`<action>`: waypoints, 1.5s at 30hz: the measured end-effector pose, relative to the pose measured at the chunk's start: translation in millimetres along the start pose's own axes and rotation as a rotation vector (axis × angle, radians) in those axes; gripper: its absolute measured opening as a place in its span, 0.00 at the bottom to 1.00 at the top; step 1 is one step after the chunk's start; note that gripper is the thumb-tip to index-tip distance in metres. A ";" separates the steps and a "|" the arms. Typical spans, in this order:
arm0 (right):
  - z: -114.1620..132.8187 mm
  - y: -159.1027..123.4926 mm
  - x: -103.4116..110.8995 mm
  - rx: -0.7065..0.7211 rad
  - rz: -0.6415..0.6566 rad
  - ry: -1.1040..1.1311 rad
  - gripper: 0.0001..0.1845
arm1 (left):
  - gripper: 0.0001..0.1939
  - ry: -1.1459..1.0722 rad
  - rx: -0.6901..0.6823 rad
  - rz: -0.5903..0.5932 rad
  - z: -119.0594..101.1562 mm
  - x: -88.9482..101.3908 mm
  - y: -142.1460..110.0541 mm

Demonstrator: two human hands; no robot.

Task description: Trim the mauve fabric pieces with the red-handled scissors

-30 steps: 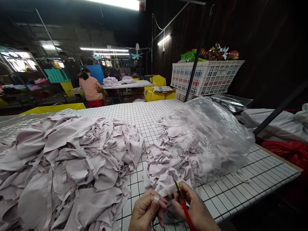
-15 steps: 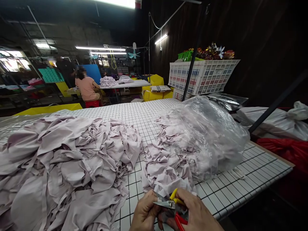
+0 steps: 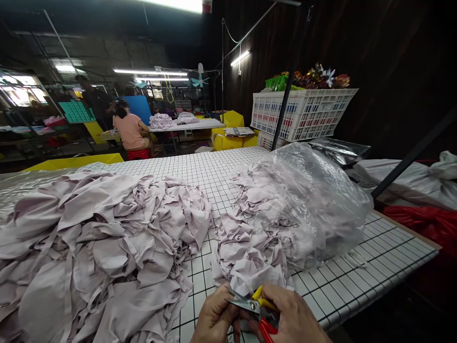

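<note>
At the near edge of the table, my right hand [image 3: 291, 312] is wrapped round a pair of scissors [image 3: 252, 305] with one yellow handle and one red handle. The steel blades point left at my left hand [image 3: 216, 314]. Its thumb and fingers are pressed together beside the blade tips; what they pinch is hidden. Just beyond both hands lies a small heap of pale pink cloth pieces [image 3: 237, 238]. A larger pile of the same strapped garments [image 3: 117, 252] spreads over the left side.
A clear plastic bag [image 3: 321, 205] of pink cloth stands on the right of the grid-patterned table [image 3: 385, 257]. Behind it are a dark post [image 3: 283, 112] and a white crate [image 3: 303, 114]. Red bags [image 3: 421, 224] lie beyond the right edge. A person [image 3: 127, 128] sits at a far table.
The scissor blades look slightly closer together. Both hands stay in almost the same place, and the whole view has shifted very slightly.
</note>
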State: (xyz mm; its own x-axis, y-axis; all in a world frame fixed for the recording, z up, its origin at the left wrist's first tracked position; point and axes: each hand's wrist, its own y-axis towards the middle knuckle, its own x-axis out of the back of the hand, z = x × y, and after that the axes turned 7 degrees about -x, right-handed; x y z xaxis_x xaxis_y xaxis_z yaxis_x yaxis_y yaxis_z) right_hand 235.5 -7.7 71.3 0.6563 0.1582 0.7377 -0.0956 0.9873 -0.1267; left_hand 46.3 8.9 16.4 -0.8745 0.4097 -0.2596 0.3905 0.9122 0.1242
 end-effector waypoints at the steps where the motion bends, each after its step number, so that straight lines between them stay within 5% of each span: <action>1: -0.1 0.1 -0.9 0.002 -0.009 -0.003 0.15 | 0.19 -0.006 -0.003 0.004 0.2 0.4 -0.1; 10: -4.1 3.8 -5.7 0.021 -0.038 -0.012 0.16 | 0.23 -0.003 0.062 -0.023 -3.1 1.1 0.3; 16: -19.3 20.6 2.9 -0.167 0.022 0.188 0.17 | 0.25 0.070 -0.017 -0.051 -4.7 7.8 3.8; 21: -30.4 28.7 -36.9 -0.253 -0.058 0.189 0.21 | 0.24 0.163 -0.084 -0.168 -10.7 17.3 7.3; 25: -44.7 48.9 -61.9 -0.190 -0.117 0.260 0.07 | 0.22 0.254 -0.089 -0.389 -26.1 42.0 5.3; 30: -61.0 93.6 -10.7 -0.234 -0.335 0.372 0.11 | 0.17 0.132 -0.162 -0.563 -49.0 94.2 -11.0; 34: -47.0 103.9 14.4 -0.301 -0.443 0.114 0.09 | 0.15 0.098 -0.225 -0.642 -51.0 117.5 -24.9; 36: -32.1 94.9 3.8 -0.241 -0.358 0.118 0.10 | 0.16 0.103 -0.208 -0.662 -48.1 120.2 -28.9; 40: -8.6 70.6 -35.7 -0.047 0.046 0.203 0.07 | 0.14 0.141 -0.212 -0.716 -44.3 123.8 -34.6; 45: -5.2 59.5 -56.9 0.121 0.068 0.131 0.15 | 0.16 0.293 -0.195 -0.735 -46.2 135.3 -45.4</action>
State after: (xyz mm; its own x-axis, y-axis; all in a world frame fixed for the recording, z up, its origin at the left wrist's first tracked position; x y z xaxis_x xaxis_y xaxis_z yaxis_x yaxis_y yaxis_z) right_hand 196.3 42.0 18.3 0.7364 0.2293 0.6365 -0.2269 0.9700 -0.0870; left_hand -103.1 22.5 19.9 -0.9383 -0.3360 -0.0817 -0.3456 0.9187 0.1910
